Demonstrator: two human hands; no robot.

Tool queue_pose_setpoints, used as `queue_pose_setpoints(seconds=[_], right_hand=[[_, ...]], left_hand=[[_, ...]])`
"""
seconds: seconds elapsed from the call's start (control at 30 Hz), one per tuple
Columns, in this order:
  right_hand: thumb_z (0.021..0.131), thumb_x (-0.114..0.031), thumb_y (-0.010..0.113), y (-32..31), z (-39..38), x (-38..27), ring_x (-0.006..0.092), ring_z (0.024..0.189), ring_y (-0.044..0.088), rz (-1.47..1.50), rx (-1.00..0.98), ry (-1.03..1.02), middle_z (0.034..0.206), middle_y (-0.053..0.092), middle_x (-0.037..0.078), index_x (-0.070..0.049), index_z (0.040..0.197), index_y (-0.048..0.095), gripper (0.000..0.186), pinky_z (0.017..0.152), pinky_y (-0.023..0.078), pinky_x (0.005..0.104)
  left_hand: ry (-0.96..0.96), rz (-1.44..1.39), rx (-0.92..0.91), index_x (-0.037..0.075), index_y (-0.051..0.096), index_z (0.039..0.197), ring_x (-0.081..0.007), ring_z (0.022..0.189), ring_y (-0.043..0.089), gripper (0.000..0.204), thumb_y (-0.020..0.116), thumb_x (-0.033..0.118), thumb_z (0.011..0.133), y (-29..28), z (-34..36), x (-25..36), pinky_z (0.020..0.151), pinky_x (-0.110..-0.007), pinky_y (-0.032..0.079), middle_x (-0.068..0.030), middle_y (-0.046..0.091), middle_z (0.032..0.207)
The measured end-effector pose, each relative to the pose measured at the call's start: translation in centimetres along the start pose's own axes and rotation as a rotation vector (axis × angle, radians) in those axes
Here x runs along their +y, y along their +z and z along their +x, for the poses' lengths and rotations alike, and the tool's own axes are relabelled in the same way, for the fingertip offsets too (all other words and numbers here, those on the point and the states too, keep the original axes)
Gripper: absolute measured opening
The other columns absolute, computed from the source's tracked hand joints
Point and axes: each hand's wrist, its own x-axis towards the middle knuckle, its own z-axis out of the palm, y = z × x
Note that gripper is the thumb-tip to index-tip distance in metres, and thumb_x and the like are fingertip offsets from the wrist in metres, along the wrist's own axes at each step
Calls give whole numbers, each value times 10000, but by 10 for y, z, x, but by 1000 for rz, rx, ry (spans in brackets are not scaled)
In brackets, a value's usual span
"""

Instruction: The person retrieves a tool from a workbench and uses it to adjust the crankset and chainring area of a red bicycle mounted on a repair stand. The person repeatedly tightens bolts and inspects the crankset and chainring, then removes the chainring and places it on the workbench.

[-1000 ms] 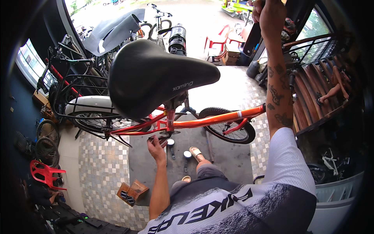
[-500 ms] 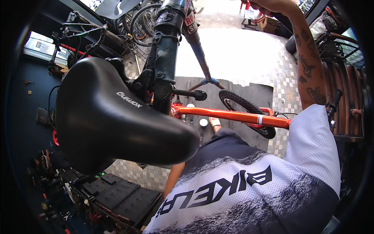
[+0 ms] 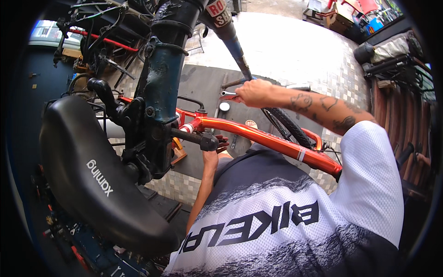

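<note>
My right hand [image 3: 254, 93] is closed round a red-handled tool with a metal end [image 3: 227, 95], held above the orange bicycle frame [image 3: 258, 132]. The tool's exact kind is hard to make out. Below the frame tube, my left hand [image 3: 220, 144] shows with its fingers apart, partly hidden behind the threaded clamp screw [image 3: 191, 137]. It seems to hold nothing. The frame hangs by a dark repair stand clamp [image 3: 159, 78]. A black saddle [image 3: 92, 175] fills the left side.
A black tyre [image 3: 288, 124] stands beyond the frame. On the grey mat [image 3: 203, 83] lies a round white-topped thing [image 3: 224, 107]. Tools [image 3: 78, 231] crowd the lower left. Brown cylinders [image 3: 392, 115] stand at the right, and bicycle parts [image 3: 97, 32] hang at the upper left.
My right hand has come down from the top edge to above the frame, the tool now visible in it. My left hand has come into sight by the clamp. The view has shifted.
</note>
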Motion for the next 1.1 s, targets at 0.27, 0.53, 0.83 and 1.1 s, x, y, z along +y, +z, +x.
queue_pose_setpoints(seconds=[0.27, 0.53, 0.83, 1.1], right_hand=[[1022, -389, 594, 57, 34, -30, 402, 734, 738, 140, 203, -45, 764, 725, 201, -26, 916, 707, 395, 622, 587, 511], [1055, -400, 552, 70, 29, -41, 422, 680, 707, 201, 268, -61, 714, 690, 210, -12, 979, 601, 399, 601, 560, 527], [1055, -349, 491, 70, 25, -47, 435, 615, 686, 186, 307, -85, 656, 664, 228, -10, 984, 560, 354, 565, 552, 536], [1057, -396, 513, 73, 23, -43, 427, 615, 692, 145, 311, -117, 653, 668, 219, -16, 979, 575, 392, 555, 554, 528]], left_hand=[[-98, -219, 7, -55, 623, 1232, -287, 932, 770, 543, 469, 453, 1115, 8, -22, 27, 850, -379, 614, -196, 771, 1019], [-147, -325, -56, -30, 670, 1192, -290, 890, 768, 522, 471, 447, 1117, -1, -29, 39, 835, -402, 631, -187, 765, 1001], [-167, -339, 0, -50, 661, 1215, -298, 883, 761, 520, 506, 433, 1102, 7, -31, 45, 851, -409, 622, -192, 759, 950], [-126, -325, -21, -25, 671, 1210, -277, 880, 771, 558, 483, 489, 1101, 6, -33, 47, 838, -402, 624, -176, 771, 957]])
